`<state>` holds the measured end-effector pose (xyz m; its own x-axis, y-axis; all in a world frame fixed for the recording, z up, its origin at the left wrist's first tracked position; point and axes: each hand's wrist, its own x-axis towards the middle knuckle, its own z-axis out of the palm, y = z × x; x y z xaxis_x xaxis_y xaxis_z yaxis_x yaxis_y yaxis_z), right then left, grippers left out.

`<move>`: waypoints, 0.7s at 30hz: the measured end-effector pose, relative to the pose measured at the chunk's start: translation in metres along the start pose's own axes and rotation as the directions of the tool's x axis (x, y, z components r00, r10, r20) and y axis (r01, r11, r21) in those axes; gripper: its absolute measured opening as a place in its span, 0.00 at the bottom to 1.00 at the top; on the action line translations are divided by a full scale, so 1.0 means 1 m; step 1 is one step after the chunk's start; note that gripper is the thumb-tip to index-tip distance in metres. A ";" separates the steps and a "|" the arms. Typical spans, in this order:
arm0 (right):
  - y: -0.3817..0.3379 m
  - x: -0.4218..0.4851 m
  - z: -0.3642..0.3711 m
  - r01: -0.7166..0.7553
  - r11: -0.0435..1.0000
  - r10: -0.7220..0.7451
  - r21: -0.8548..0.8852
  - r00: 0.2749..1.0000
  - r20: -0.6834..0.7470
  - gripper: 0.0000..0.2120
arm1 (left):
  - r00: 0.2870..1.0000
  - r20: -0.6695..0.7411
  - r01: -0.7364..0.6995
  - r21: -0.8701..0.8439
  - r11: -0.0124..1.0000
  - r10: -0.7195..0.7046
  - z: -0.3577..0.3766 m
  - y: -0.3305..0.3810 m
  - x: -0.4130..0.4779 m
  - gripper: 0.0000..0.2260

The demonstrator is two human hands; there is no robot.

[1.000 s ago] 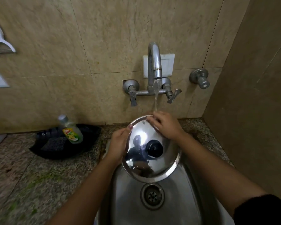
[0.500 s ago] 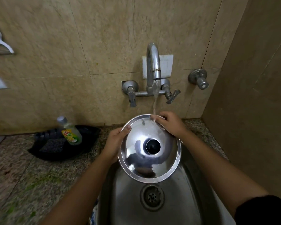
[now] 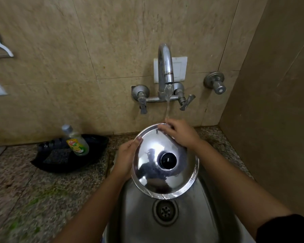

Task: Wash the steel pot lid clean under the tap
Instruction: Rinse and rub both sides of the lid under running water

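Note:
A round steel pot lid with a black knob in its middle is held tilted over the steel sink, shiny top side towards me. My left hand grips its left rim, thumb on top. My right hand rests on the lid's far rim, fingers flat on the metal, right where the stream from the chrome tap lands. Water runs off the lid's lower edge above the drain.
A dish-soap bottle leans in a black tray on the speckled stone counter to the left. Tiled wall stands behind, a side wall close on the right. A separate valve juts from the wall right of the tap.
The lid has tipped back and forth slightly under the stream. My right hand has slid along the far rim while the left kept its grip.

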<state>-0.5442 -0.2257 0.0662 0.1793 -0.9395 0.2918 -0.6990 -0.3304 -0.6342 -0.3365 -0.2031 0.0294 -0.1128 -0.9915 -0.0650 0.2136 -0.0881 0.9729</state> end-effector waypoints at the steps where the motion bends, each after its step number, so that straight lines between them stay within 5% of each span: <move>1: 0.006 -0.002 -0.003 -0.102 0.983 0.109 0.149 0.993 -0.040 0.14 | 1.000 -0.027 0.010 -0.037 0.999 -0.011 -0.003 0.001 0.000 0.11; 4: 0.012 -0.007 -0.006 -0.168 0.924 0.193 0.342 0.980 -0.041 0.16 | 0.990 0.068 0.123 -0.027 0.992 -0.121 -0.007 0.008 0.004 0.12; 9: -0.007 0.006 0.000 -0.109 0.976 0.063 0.187 0.970 0.237 0.18 | 0.939 0.311 0.039 0.318 0.947 -0.143 0.004 0.031 0.021 0.17; 13: 0.011 0.000 -0.002 -0.256 0.914 0.242 0.314 0.967 0.085 0.20 | 0.993 0.115 0.006 0.282 0.959 -0.040 0.006 0.021 0.019 0.12; 15: 0.022 -0.006 0.002 -0.292 0.894 0.336 0.339 0.939 -0.077 0.21 | 0.993 0.023 0.110 0.097 0.989 -0.112 0.000 0.011 0.016 0.11; 17: 0.022 -0.005 0.005 -0.300 0.914 0.346 0.272 0.927 -0.141 0.24 | 0.975 0.072 0.207 0.050 0.977 -0.210 -0.005 0.009 0.016 0.12; 21: -0.009 0.004 0.009 -0.164 0.986 0.162 0.010 0.981 0.106 0.27 | 0.950 0.240 0.122 0.309 0.943 -0.201 -0.003 0.023 0.024 0.15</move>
<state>-0.5310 -0.2268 0.0668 0.1357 -0.9849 0.1076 -0.7117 -0.1725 -0.6809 -0.3318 -0.2290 0.0494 -0.3828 -0.9009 -0.2046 -0.1125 -0.1744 0.9782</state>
